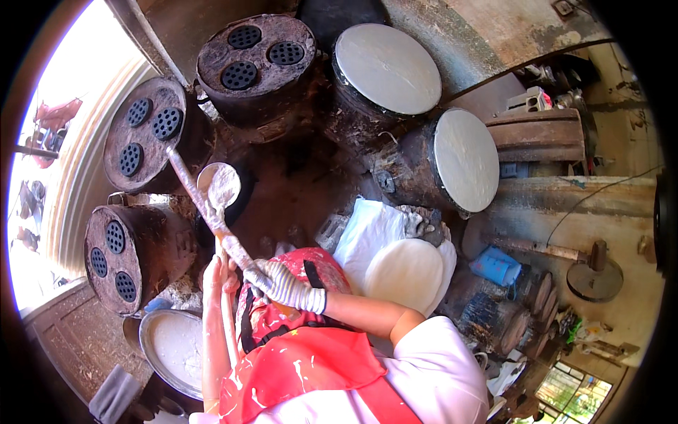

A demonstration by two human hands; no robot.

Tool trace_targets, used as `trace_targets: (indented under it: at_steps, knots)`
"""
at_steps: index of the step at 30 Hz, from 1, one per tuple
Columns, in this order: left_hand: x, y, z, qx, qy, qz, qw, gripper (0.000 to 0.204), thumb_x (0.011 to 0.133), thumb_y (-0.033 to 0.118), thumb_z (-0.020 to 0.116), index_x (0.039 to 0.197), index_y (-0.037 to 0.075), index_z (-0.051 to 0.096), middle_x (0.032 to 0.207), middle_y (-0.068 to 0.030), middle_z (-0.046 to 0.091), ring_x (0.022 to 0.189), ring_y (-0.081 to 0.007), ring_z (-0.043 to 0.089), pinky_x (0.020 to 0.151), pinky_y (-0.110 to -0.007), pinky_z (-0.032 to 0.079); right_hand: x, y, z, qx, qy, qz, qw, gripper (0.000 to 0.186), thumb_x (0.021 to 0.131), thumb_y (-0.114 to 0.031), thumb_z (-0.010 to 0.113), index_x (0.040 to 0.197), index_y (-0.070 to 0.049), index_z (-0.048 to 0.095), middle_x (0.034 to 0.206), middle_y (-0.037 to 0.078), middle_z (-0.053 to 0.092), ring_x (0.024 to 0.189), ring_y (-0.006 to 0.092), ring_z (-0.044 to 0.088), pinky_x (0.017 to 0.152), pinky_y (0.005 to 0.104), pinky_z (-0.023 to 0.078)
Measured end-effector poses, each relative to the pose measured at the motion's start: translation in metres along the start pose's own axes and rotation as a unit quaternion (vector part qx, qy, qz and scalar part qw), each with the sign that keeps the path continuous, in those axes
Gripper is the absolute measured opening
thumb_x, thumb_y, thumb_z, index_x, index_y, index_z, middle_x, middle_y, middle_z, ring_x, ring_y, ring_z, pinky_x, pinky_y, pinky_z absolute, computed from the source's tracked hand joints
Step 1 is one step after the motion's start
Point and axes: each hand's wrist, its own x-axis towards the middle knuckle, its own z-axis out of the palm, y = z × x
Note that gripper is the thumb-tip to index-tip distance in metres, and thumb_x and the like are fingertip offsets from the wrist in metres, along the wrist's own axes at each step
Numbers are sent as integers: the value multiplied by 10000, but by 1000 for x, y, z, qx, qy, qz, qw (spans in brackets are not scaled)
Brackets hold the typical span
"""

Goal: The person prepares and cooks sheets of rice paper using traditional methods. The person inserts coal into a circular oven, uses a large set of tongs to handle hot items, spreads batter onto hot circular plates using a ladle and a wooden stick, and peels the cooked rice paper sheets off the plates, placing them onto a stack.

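My right hand point(281, 284), in a striped work glove, is closed around the lower end of a long stick point(195, 185) spattered with white. The stick slants up and left, its far tip near a drum stove. Just left of it, my bare left hand point(217, 274) is wrapped around the long handle of a ladle point(224, 186). The ladle's round bowl is coated in white, and its handle runs down along my forearm. To my lower left stands a metal basin point(162, 346) of white batter. A pale round sheet point(406, 274) lies on white cloth to the right.
Several drum stoves curve around me. Three have tops with holed briquettes: the far-left drum point(150, 157), the near-left drum point(106, 283) and the back drum point(229, 42). The back-right drum point(385, 67) and right drum point(466, 159) carry white round tops. A blue container point(496, 266) sits farther right.
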Motion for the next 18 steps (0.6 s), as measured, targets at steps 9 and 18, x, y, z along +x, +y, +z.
trace_targets:
  at_steps: [9, 18]
  knots:
    - [50, -50, 42, 97, 26, -13, 995, 527, 814, 226, 638, 1219, -38, 430, 822, -131, 594, 384, -48, 405, 325, -140, 331, 48, 32, -164, 156, 95, 138, 973, 316, 881, -343, 514, 863, -39, 600, 748, 107, 616, 550, 165, 559, 475, 259, 459]
    - [138, -125, 60, 34, 1, -91, 995, 587, 797, 191, 648, 1265, 2, 348, 716, -71, 492, 309, -61, 346, 283, -173, 325, 104, 210, -572, 511, 587, 60, 625, 327, 806, -417, 611, 918, -115, 558, 817, 81, 588, 728, 218, 568, 646, 368, 538]
